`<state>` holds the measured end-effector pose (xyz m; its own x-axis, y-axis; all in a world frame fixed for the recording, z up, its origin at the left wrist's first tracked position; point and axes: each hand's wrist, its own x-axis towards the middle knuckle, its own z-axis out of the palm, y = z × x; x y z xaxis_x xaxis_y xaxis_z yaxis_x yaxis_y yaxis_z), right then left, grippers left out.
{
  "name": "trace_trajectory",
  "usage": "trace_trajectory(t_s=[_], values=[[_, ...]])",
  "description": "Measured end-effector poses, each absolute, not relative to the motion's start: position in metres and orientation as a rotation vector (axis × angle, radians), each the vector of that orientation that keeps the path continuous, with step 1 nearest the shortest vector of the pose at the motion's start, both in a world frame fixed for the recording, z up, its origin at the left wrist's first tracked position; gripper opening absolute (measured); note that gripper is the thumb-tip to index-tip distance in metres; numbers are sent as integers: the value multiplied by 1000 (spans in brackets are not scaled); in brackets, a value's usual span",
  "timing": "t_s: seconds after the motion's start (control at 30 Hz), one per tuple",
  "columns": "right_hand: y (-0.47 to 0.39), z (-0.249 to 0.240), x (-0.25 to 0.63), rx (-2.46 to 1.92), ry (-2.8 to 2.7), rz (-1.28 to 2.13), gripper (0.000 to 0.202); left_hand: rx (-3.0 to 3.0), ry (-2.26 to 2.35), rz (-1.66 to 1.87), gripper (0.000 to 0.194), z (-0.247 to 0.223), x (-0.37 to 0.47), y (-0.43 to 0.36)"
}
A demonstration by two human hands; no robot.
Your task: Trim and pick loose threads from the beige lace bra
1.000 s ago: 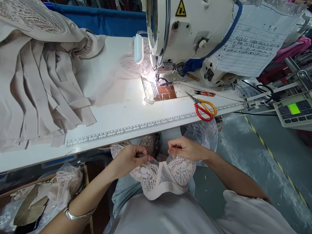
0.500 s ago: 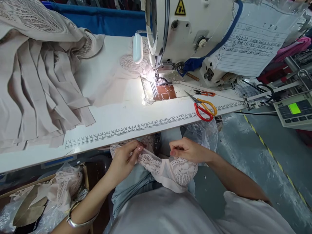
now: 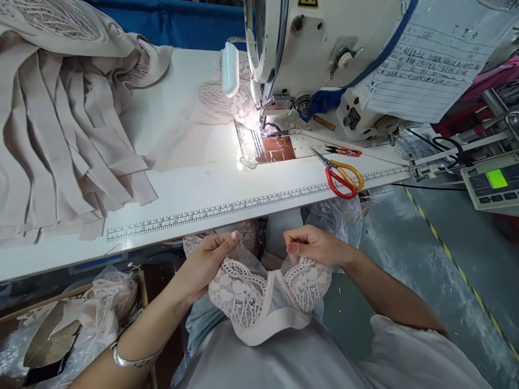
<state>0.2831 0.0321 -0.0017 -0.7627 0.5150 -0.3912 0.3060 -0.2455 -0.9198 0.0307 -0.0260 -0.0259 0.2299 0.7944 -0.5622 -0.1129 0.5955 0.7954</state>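
Note:
A pale pink lace bra (image 3: 239,292) hangs between my two hands over my lap, below the table's front edge. Both cups face me, joined by a sheer centre piece above a smooth lower band. My left hand (image 3: 211,259) pinches the sheer upper edge of the left cup between thumb and fingers. My right hand (image 3: 312,246) is closed on the upper edge of the right cup, its fingers curled. More lace fabric shows behind my left hand, partly hidden.
Ahead stands a sewing machine (image 3: 316,54) with its needle area lit and lace fabric (image 3: 227,102) beside it. Scissors (image 3: 343,175) and orange thread snips (image 3: 344,152) lie on the table (image 3: 194,186). Beige fabric pieces (image 3: 73,146) are piled at left; a box (image 3: 144,292) holds lace pieces below.
The left cup has turned into full view and the bra is spread wider and hangs lower. Both hands keep their hold. The camera view has shifted slightly.

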Motion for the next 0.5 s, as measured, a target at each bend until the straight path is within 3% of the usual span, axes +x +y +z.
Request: trace_trajectory(t_s=[0.5], values=[[33, -6, 284, -993, -1791, 2167, 57, 619, 1115, 693, 59, -26, 30, -25]])
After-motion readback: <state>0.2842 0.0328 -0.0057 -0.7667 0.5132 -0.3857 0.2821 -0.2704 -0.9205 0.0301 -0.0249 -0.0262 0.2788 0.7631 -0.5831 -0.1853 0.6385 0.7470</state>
